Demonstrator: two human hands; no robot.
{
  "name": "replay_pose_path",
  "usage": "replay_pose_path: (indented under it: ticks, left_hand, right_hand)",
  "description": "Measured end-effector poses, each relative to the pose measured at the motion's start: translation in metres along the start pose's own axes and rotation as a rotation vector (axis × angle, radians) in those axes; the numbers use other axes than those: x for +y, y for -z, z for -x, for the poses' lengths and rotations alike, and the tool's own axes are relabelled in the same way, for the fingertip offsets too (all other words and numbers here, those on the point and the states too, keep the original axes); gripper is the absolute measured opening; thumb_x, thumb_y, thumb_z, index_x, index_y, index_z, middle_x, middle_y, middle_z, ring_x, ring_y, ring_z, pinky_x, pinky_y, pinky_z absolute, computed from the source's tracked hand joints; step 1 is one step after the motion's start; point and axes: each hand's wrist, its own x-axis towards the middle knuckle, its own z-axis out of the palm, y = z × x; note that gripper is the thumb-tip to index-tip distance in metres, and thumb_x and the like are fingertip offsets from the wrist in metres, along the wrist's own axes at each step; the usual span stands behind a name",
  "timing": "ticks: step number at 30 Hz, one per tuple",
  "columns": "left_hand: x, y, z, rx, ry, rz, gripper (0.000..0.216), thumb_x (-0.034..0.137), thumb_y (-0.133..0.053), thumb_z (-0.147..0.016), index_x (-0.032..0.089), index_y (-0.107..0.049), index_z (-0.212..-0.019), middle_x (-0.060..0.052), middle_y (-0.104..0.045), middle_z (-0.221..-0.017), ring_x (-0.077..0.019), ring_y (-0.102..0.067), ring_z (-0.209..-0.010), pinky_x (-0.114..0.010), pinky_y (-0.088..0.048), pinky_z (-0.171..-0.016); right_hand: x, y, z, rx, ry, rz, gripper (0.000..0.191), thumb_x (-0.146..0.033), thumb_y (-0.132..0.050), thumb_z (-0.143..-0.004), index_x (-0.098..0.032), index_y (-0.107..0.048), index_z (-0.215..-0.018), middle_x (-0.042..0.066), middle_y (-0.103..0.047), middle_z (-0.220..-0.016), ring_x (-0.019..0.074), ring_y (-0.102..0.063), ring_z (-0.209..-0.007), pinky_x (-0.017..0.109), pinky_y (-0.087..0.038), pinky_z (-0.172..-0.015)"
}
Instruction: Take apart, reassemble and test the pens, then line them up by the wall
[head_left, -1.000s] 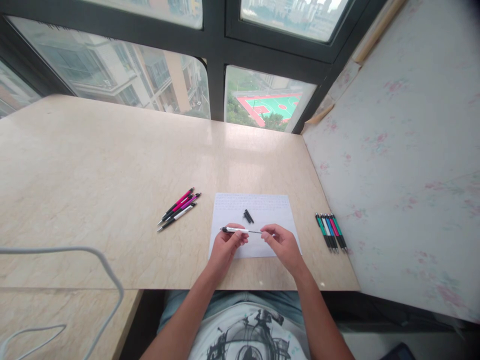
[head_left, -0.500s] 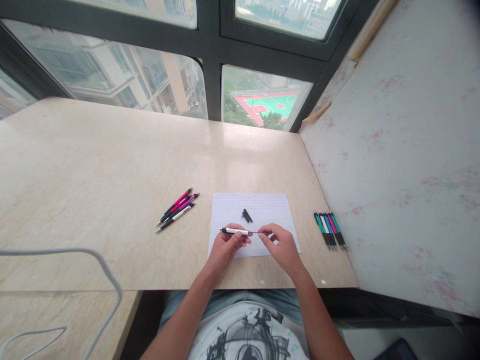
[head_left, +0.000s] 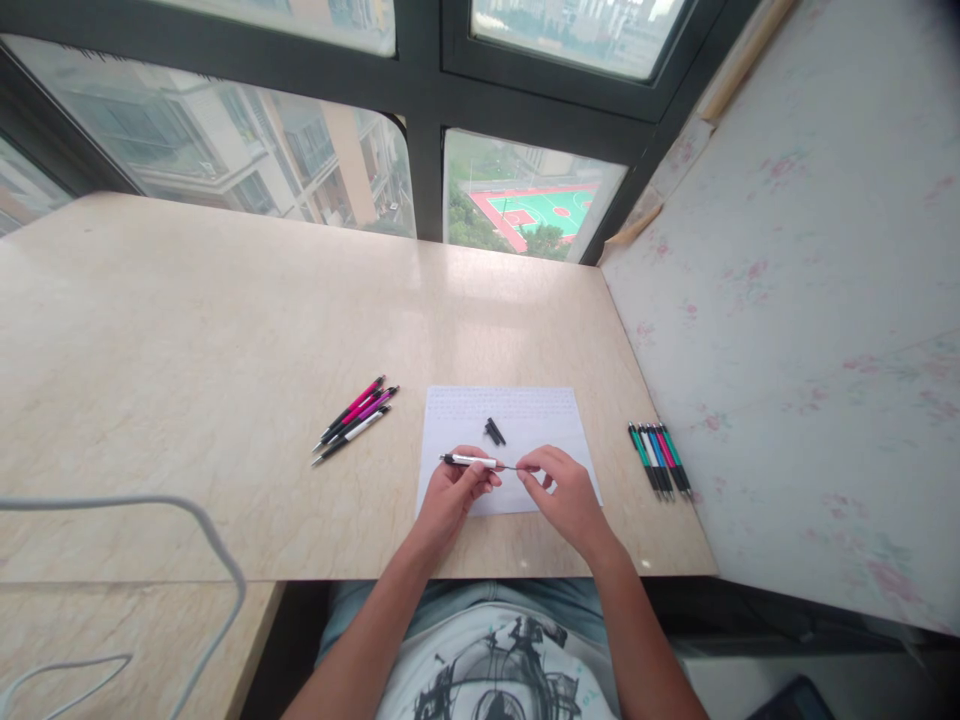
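Observation:
Over a sheet of paper [head_left: 465,410], my left hand [head_left: 455,488] is closed around a white pen barrel [head_left: 474,462] with a black end pointing left. From the barrel's right end a thin dark pen refill [head_left: 509,467] sticks out. My right hand [head_left: 556,490] pinches the far tip of that refill between thumb and fingers. Just beyond my hands, black pen parts [head_left: 494,432] lie on the paper; small lines of writing run along its upper part.
Several pens [head_left: 356,420] in pink, purple and white lie loosely to the left. A neat row of pens [head_left: 660,460] rests on the right near the papered wall [head_left: 795,330]. A grey cable [head_left: 202,520] loops over the desk [head_left: 225,350] at lower left. Windows stand behind.
Almost nothing differs. Both hands keep the same hold, and my right hand with the refill tip has shifted only very slightly.

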Motion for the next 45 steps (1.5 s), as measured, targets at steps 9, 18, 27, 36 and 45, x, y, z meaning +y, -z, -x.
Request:
replay_pose_path:
  ticks: [9, 18, 27, 36, 45]
  left_hand:
    - [0.001, -0.001, -0.0005, 0.02, -0.01, 0.018, 0.021, 0.03, -0.071, -0.079, 0.016, -0.063, -0.091, -0.006, -0.069, -0.083, -0.0133, -0.062, -0.072, -0.023, -0.046, -0.067]
    - [-0.0029, 0.0027, -0.0013, -0.006, -0.017, 0.012, 0.018, 0.03, -0.066, -0.084, 0.017, -0.06, -0.094, -0.005, -0.068, -0.084, -0.0131, -0.062, -0.074, -0.024, -0.046, -0.069]
    - [-0.0013, 0.0025, 0.0005, -0.015, 0.002, 0.036, 0.017, 0.029, -0.065, -0.085, 0.016, -0.059, -0.095, -0.005, -0.068, -0.085, -0.0123, -0.062, -0.075, -0.022, -0.046, -0.069]
    - [0.0003, 0.0011, 0.0004, -0.022, 0.023, 0.055, 0.018, 0.029, -0.067, -0.084, 0.017, -0.058, -0.095, -0.008, -0.071, -0.094, -0.0126, -0.064, -0.077, -0.022, -0.047, -0.069]
    - [0.001, 0.0004, 0.0017, -0.025, 0.045, 0.041, 0.022, 0.032, -0.068, -0.083, 0.017, -0.059, -0.097, -0.01, -0.072, -0.1, -0.0156, -0.068, -0.085, -0.025, -0.05, -0.076]
  right_hand:
    - [-0.0007, 0.006, 0.0017, 0.025, 0.014, 0.052, 0.013, -0.017, -0.058, -0.086, -0.023, -0.069, -0.087, 0.004, -0.064, -0.081, 0.0182, -0.058, -0.079, 0.027, -0.049, -0.059]
    - [-0.0021, 0.0066, 0.0009, 0.0, 0.007, 0.013, 0.012, -0.017, -0.057, -0.087, -0.021, -0.067, -0.083, 0.003, -0.065, -0.081, 0.0168, -0.059, -0.078, 0.026, -0.048, -0.06]
    - [-0.0013, 0.0077, 0.0006, -0.02, 0.002, 0.044, 0.019, -0.022, -0.05, -0.094, -0.02, -0.063, -0.08, 0.003, -0.062, -0.079, 0.0165, -0.056, -0.076, 0.027, -0.045, -0.063]
    - [-0.002, 0.0031, 0.0016, -0.026, 0.007, 0.015, 0.014, -0.021, -0.053, -0.091, -0.022, -0.066, -0.086, 0.004, -0.064, -0.084, 0.0176, -0.058, -0.081, 0.026, -0.048, -0.06]
    - [-0.0007, 0.0025, 0.0006, -0.008, 0.037, 0.025, 0.012, -0.019, -0.055, -0.09, -0.022, -0.067, -0.088, 0.004, -0.064, -0.084, 0.018, -0.059, -0.081, 0.026, -0.049, -0.059]
